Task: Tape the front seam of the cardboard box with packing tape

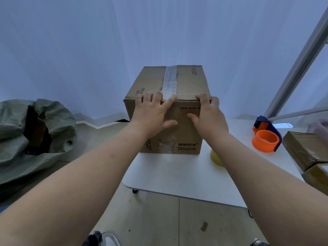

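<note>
A closed cardboard box (168, 110) is stood upright on the near left part of a white table (170, 176), its front face turned toward the viewer. A strip of clear tape (170, 82) is laid along the centre seam of the top, from the far edge to the front top edge, where its end is covered by the left hand (152, 114). That hand is spread flat over the upper left of the front face, fingers splayed and curled over the top edge, thumb stretched out across the cardboard; nothing is gripped, the palm being pressed against the box. The right hand (209, 114) is set on the upper right of the front face, fingers hooked over the top edge near the right corner, thumb pointed inward toward the other thumb; it too is open and laid on the box, not closed round anything. The box is thus held between and beneath both hands at its front top edge. An orange and blue dispenser (266, 135) is rested on the table well to the right, apart from both hands. A yellow roll (215, 158) is partly hidden behind the right forearm. Brown parcels (305, 150) are stacked at the right edge. A green sack (35, 132) is slumped on the floor (159, 224) at left.
</note>
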`<action>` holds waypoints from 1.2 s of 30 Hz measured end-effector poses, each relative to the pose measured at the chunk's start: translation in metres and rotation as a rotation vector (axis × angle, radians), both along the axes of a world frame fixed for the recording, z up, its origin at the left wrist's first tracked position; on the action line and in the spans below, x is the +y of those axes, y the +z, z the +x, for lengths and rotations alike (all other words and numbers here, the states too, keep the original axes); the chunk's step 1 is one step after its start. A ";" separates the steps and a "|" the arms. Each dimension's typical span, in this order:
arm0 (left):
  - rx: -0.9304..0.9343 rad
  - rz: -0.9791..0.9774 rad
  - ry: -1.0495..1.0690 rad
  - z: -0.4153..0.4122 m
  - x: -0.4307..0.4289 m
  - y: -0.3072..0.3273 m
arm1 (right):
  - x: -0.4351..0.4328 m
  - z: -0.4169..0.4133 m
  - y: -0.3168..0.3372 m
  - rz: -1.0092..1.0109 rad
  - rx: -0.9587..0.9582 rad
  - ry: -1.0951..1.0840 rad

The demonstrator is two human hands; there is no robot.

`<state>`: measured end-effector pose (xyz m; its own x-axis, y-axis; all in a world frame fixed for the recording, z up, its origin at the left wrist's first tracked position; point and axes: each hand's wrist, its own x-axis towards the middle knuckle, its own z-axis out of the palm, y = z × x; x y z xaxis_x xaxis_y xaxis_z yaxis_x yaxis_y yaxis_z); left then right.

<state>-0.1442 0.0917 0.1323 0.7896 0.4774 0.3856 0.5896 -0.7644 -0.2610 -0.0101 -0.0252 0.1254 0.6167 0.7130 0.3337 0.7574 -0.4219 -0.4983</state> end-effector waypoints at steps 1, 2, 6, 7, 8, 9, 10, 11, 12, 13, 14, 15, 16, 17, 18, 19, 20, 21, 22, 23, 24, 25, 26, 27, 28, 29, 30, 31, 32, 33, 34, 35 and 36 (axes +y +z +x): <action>0.028 -0.027 0.010 0.001 -0.004 0.005 | -0.001 -0.001 0.003 -0.013 0.022 0.010; 0.064 -0.046 0.017 0.003 -0.007 0.010 | -0.003 0.000 0.007 -0.032 0.042 0.031; 0.146 -0.089 0.024 0.005 -0.021 0.030 | -0.030 0.009 0.021 -0.198 -0.022 0.100; 0.115 -0.083 0.012 0.005 -0.026 0.035 | -0.039 0.012 0.024 -0.220 -0.048 0.093; 0.073 -0.077 -0.004 0.005 -0.031 0.039 | -0.049 0.014 0.026 -0.226 -0.055 0.082; 0.035 -0.080 -0.021 0.005 -0.037 0.042 | -0.059 0.017 0.028 -0.228 -0.052 0.074; 0.010 -0.095 -0.040 0.006 -0.043 0.044 | -0.068 0.019 0.030 -0.238 -0.049 0.067; -0.005 -0.113 -0.060 0.007 -0.050 0.047 | -0.078 0.021 0.031 -0.258 -0.047 0.061; -0.016 -0.127 -0.083 0.009 -0.058 0.049 | -0.086 0.024 0.032 -0.280 -0.046 0.055; -0.024 -0.137 -0.109 0.010 -0.067 0.051 | -0.095 0.027 0.033 -0.302 -0.040 0.049; -0.028 -0.143 -0.140 0.012 -0.076 0.051 | -0.103 0.029 0.033 -0.323 -0.032 0.045; -0.028 -0.143 -0.175 0.015 -0.085 0.051 | -0.110 0.032 0.032 -0.341 -0.024 0.042; -0.021 -0.136 -0.211 0.018 -0.093 0.050 | -0.117 0.034 0.031 -0.355 -0.014 0.042; -0.005 -0.128 -0.243 0.022 -0.100 0.048 | -0.123 0.036 0.029 -0.367 0.000 0.043; 0.015 -0.123 -0.273 0.026 -0.107 0.044 | -0.129 0.038 0.027 -0.374 0.011 0.043; 0.038 -0.122 -0.298 0.030 -0.113 0.041 | -0.134 0.040 0.025 -0.378 0.022 0.038; 0.064 -0.125 -0.320 0.036 -0.117 0.037 | -0.138 0.042 0.022 -0.382 0.034 0.029; 0.092 -0.132 -0.341 0.043 -0.121 0.034 | -0.142 0.045 0.018 -0.389 0.049 0.017; 0.124 -0.141 -0.363 0.049 -0.124 0.029 | -0.145 0.049 0.014 -0.393 0.065 0.007; 0.154 -0.149 -0.385 0.056 -0.126 0.025 | -0.147 0.053 0.009 -0.398 0.086 -0.004; 0.183 -0.159 -0.405 0.063 -0.128 0.019 | -0.148 0.058 0.003 -0.405 0.108 -0.015; 0.208 -0.171 -0.421 0.069 -0.129 0.012 | -0.148 0.063 -0.005 -0.417 0.127 -0.028; 0.227 -0.183 -0.435 0.076 -0.129 0.004 | -0.147 0.069 -0.012 -0.430 0.144 -0.041; 0.243 -0.199 -0.446 0.081 -0.129 -0.005 | -0.146 0.074 -0.021 -0.444 0.161 -0.054; 0.261 -0.222 -0.452 0.087 -0.128 -0.014 | -0.145 0.080 -0.030 -0.455 0.182 -0.065; 0.285 -0.252 -0.453 0.093 -0.127 -0.024 | -0.143 0.085 -0.040 -0.466 0.208 -0.076; 0.311 -0.280 -0.453 0.098 -0.125 -0.036 | -0.142 0.090 -0.051 -0.474 0.238 -0.085; 0.341 -0.303 -0.453 0.103 -0.123 -0.048 | -0.142 0.095 -0.061 -0.482 0.271 -0.090; 0.368 -0.327 -0.450 0.108 -0.121 -0.060 | -0.142 0.099 -0.072 -0.487 0.303 -0.094; 0.390 -0.353 -0.445 0.112 -0.120 -0.071 | -0.142 0.103 -0.082 -0.491 0.338 -0.097; 0.404 -0.381 -0.443 0.116 -0.118 -0.081 | -0.143 0.106 -0.091 -0.489 0.381 -0.098; 0.415 -0.403 -0.445 0.122 -0.116 -0.089 | -0.143 0.109 -0.099 -0.486 0.424 -0.100; 0.421 -0.423 -0.445 0.128 -0.114 -0.095 | -0.144 0.112 -0.107 -0.488 0.454 -0.102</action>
<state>-0.0159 -0.0224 0.0372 0.9833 0.1188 -0.1376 0.1161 -0.9929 -0.0273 0.1015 -0.1687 0.0181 0.6918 0.6472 -0.3201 0.4627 -0.7377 -0.4917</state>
